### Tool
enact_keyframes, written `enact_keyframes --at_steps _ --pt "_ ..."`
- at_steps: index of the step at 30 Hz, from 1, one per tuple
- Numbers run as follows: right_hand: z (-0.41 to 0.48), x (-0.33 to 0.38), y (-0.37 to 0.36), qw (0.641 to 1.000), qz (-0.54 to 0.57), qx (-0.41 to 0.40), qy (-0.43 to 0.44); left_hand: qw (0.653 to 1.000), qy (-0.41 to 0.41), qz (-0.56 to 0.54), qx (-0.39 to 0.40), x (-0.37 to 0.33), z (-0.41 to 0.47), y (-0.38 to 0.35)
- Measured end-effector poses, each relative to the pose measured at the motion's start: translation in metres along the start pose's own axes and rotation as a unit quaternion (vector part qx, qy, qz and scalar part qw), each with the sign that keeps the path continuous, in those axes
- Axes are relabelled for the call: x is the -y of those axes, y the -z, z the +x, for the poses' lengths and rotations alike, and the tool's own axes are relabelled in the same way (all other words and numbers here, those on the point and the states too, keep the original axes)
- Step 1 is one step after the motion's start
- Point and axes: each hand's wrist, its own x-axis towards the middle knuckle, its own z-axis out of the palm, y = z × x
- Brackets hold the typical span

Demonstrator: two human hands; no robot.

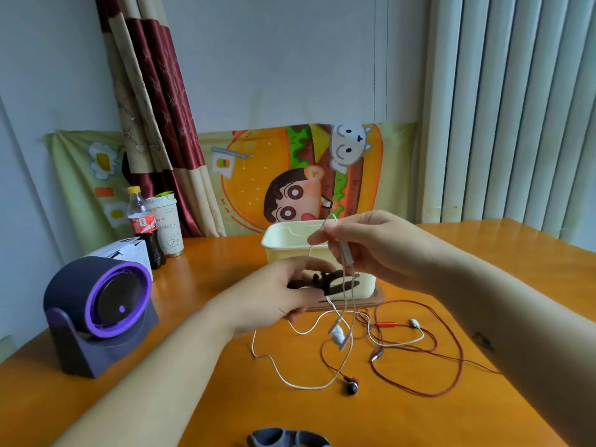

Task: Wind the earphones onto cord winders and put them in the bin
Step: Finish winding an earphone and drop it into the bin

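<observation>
My right hand pinches the white earphone cord near its inline remote, lifted in front of the cream bin. The cord hangs down to the white earbuds and loops over the table. My left hand holds a small white piece low in front of the bin; whether it is a cord winder I cannot tell. A red earphone set lies tangled to the right, its dark earbud in front. A grey cord winder lies at the near table edge.
A purple desk fan stands at the left on the orange table. Behind it are a white box, a cola bottle and a paper cup. The bin sits on a brown tray.
</observation>
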Motion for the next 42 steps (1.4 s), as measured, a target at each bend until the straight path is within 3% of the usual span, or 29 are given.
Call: enact_keyframes --at_steps 6,10,14,19,26,33,35,37,42 --pt "0.008 -0.002 -0.004 0.997 -0.065 -0.040 0.023 0.997 0.017 -0.063 0.044 0.000 0.004 -0.010" --pt "0.014 -0.010 -0.005 0.999 -0.037 -0.036 0.016 0.988 0.021 -0.121 0.093 0.001 0.008 -0.015" --pt "0.022 -0.019 0.000 0.999 -0.007 -0.043 0.018 0.991 0.006 -0.114 0.073 0.005 0.019 -0.018" --pt "0.037 -0.036 0.012 0.990 0.087 -0.110 0.030 0.998 -0.008 -0.061 0.031 0.015 0.034 -0.018" --pt "0.063 -0.063 0.030 0.941 0.244 -0.230 0.035 0.999 0.006 -0.033 0.030 0.025 0.059 -0.017" --pt "0.082 -0.092 0.034 0.917 0.310 -0.249 0.017 0.998 0.013 -0.025 0.052 0.044 0.078 -0.018" --pt "0.084 -0.097 0.035 0.912 0.331 -0.242 0.006 0.996 0.016 -0.067 0.051 0.049 0.078 -0.018" --pt "0.084 -0.101 0.037 0.917 0.334 -0.215 -0.024 0.984 0.034 -0.175 0.016 0.052 0.079 -0.014" --pt "0.073 -0.095 0.042 0.967 0.228 -0.082 -0.081 0.908 0.051 -0.402 -0.109 0.047 0.083 -0.003"
